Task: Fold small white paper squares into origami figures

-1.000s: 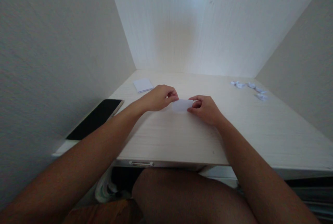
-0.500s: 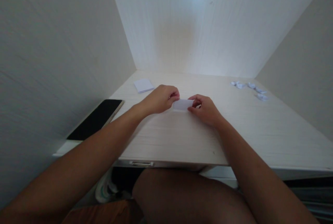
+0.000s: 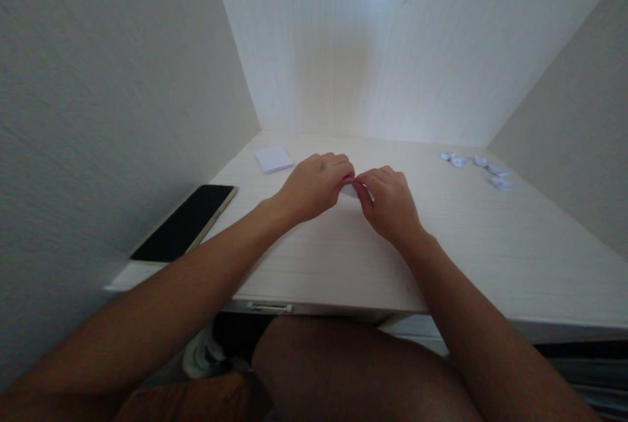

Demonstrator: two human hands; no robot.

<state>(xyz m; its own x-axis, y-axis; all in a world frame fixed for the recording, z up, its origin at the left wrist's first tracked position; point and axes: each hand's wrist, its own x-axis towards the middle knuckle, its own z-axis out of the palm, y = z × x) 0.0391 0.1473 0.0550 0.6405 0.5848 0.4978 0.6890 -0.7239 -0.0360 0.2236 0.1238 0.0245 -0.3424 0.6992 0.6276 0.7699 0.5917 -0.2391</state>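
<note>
Over the middle of the desk, a small piece of white paper is pinched between my two hands, and most of it is hidden behind the fingers. My left hand is closed on its left side, thumb against fingers. From the right, my right hand pinches it too, thumb and fingertips closed. The fingertips of both hands meet at the paper's top edge. A stack of white paper squares lies behind my left hand.
Several small folded white paper pieces lie at the back right of the pale desk. A flat black slab with a light rim rests along the left wall. Panels enclose the desk at the left, back and right. A drawer handle sits under the front edge.
My hands have come together, fingertips now meeting. The paper, earlier visible flat between them, is now mostly covered and looks bent or folded. The view has shifted slightly.
</note>
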